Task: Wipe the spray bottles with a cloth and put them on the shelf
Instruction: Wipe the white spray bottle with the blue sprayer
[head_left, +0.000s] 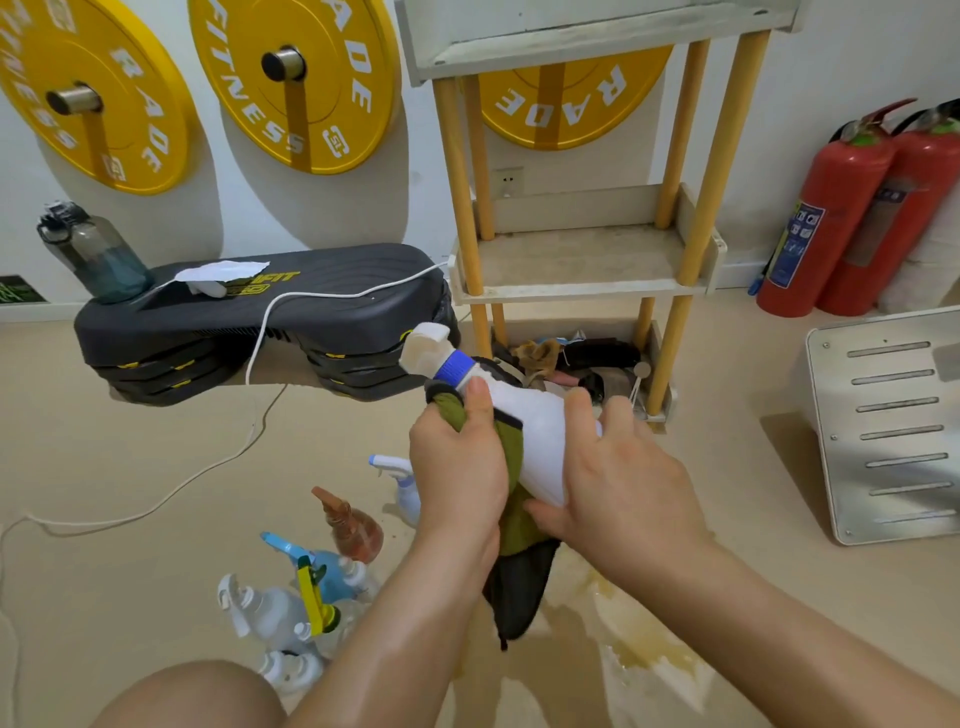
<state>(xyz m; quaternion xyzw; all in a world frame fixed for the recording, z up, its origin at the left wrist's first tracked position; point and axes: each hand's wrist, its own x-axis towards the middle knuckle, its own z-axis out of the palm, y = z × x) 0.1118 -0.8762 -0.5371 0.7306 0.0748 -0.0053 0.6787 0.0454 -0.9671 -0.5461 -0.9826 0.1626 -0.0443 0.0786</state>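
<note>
A white spray bottle (537, 431) with a blue collar and white trigger head is held tilted in mid-air, its head pointing up and left. My right hand (623, 483) grips its lower body. My left hand (460, 467) holds an olive and dark grey cloth (511, 525) against the bottle's side, thumb near the collar. Several more spray bottles stand on the floor lower left: a brown one (353, 527), a blue one (324, 569), a clear one (260, 608), and a white-and-blue one (402, 480) behind my left hand. The shelf (582, 257) stands just beyond, its middle tier bare.
The shelf's bottom tier holds rags and small items (566, 361). A black step platform (260, 317) with a water jug and a white cable sits to the left. Two red fire extinguishers (836, 218) stand at the right wall. A metal panel (893, 421) leans at right. Wet floor patch (639, 639).
</note>
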